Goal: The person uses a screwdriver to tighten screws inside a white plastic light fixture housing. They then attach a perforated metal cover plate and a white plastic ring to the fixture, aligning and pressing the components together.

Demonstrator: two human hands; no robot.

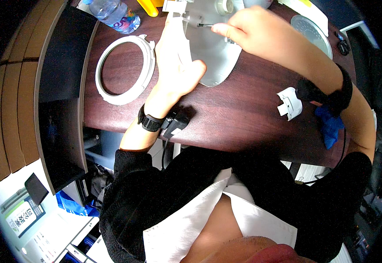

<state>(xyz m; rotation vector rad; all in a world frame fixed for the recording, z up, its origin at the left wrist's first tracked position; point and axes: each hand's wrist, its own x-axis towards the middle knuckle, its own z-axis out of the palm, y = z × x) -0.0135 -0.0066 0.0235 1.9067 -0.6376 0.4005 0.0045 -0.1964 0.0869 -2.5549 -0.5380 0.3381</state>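
A curved white-grey plastic housing (215, 57) lies at the far middle of the table, its hollow side showing. My left hand (175, 65) grips its left edge, with the thumb over the near rim and the other fingers partly hidden along the side. Inside the housing, a thin metal-shafted tool (205, 25) points left toward a fitting near the upper left wall. My right hand (254, 33) pinches that tool between thumb and fingers; its handle is hidden in the hand. A round white collar (224, 6) sits at the housing's far end.
On the brown table (226, 109) lie a white plastic ring (103, 92) at left and a small white bracket (290, 104) at right. A water bottle (116, 17), yellow object (148, 6), round translucent lid (311, 35) and blue cloth-like item (328, 127) surround the work.
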